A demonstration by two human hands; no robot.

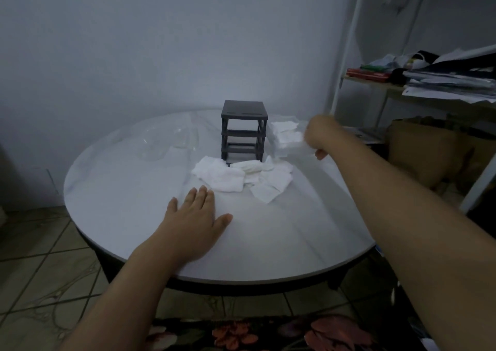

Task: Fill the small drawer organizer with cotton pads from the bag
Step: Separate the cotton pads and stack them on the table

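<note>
A small dark grey drawer organizer [243, 130] stands upright near the far side of the round white table [268, 243]; its drawer slots look empty. A loose heap of white cotton pads [241, 177] lies on the table just in front of it. To its right sits a clear plastic bag [285, 135] with more white pads inside. My right hand [319, 138] grips the bag's near right side, fingers curled. My left hand [197, 220] rests flat on the table, fingers straight, a little short of the heap.
Clear plastic drawers or containers [161, 142] lie on the table to the organizer's left. A white metal shelf [418, 82] loaded with papers and books stands at the right, a brown bag [429, 152] under it. Tiled floor shows at left.
</note>
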